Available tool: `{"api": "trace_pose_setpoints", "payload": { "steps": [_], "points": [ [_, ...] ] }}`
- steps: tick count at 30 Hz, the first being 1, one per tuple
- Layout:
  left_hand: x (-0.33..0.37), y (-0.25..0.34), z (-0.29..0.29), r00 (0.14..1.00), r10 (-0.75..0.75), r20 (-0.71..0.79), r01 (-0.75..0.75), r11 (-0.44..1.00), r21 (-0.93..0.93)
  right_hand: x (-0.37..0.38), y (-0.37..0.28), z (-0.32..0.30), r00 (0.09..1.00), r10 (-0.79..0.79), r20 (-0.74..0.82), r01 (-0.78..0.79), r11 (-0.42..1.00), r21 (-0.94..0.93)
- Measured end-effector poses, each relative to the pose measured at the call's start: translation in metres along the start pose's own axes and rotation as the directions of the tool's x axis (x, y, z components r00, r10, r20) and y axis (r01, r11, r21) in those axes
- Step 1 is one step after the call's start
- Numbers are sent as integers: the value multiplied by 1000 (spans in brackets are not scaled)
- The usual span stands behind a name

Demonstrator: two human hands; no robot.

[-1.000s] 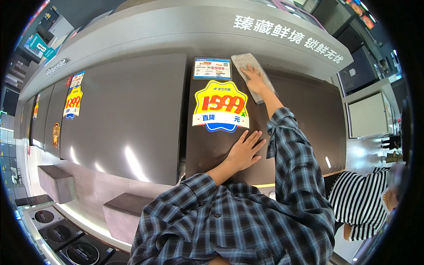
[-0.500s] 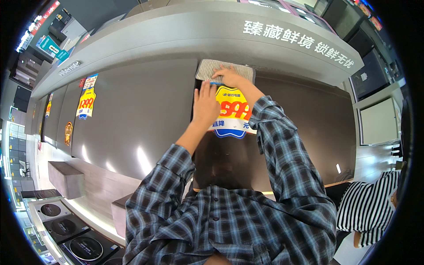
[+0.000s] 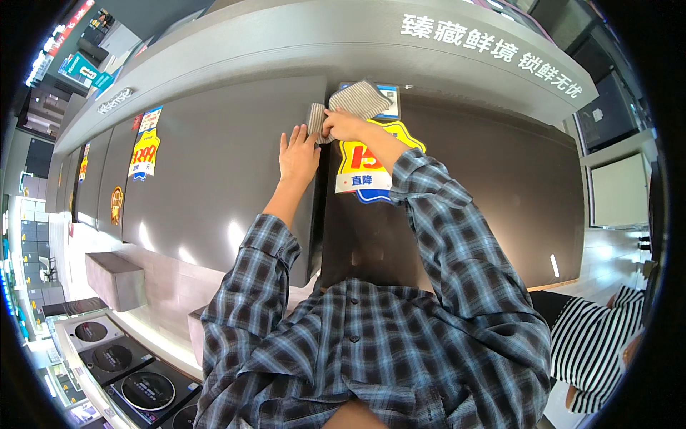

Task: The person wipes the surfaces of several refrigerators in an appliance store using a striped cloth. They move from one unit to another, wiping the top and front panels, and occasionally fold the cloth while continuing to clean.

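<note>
My right hand (image 3: pixel 344 126) pinches a grey-and-cream striped cloth (image 3: pixel 363 99) near the top of a glossy dark brown refrigerator (image 3: pixel 486 186). A folded end of the cloth reaches left over the gap beside a grey refrigerator (image 3: pixel 221 157). On that grey door's edge my left hand (image 3: pixel 299 156) lies flat with its fingers outstretched, the fingertips close to the cloth's folded end. A yellow, red and blue price sticker (image 3: pixel 364 161) sits below my right hand, partly hidden by my forearm. Behind the cloth, a blue-and-white label (image 3: pixel 390 102) shows in part.
A grey overhead panel (image 3: pixel 286 43) runs along the top. Grey box-shaped stools (image 3: pixel 114 280) stand at lower left, near a display of round-plated cooktops (image 3: pixel 146 390). A person in a striped shirt (image 3: pixel 597 343) is at the lower right.
Both hands have moved left, the left one from the sticker onto the grey door. The cloth, spread flat before, is now bunched and pulled left, uncovering the blue-and-white label.
</note>
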State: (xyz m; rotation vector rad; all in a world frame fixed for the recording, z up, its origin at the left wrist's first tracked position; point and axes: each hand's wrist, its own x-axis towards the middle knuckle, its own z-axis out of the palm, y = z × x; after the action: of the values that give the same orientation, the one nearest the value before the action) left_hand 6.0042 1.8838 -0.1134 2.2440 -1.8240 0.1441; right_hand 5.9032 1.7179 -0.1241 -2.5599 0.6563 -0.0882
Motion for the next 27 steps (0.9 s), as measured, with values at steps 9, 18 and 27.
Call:
{"api": "trace_pose_setpoints", "payload": {
  "steps": [9, 18, 27],
  "points": [
    [-50, 0, 2, 961, 243, -133, -241, 970, 33, -42, -56, 13, 958, -213, 194, 259, 931, -259],
    [-152, -18, -15, 959, 57, -278, -161, 917, -366, -111, -129, 58, 908, -231, 350, 354, 869, -345],
    [-186, -13, -24, 969, 64, -239, -195, 792, -579, -208, -186, 121, 887, -395, 241, 432, 893, -126]
  ]
}}
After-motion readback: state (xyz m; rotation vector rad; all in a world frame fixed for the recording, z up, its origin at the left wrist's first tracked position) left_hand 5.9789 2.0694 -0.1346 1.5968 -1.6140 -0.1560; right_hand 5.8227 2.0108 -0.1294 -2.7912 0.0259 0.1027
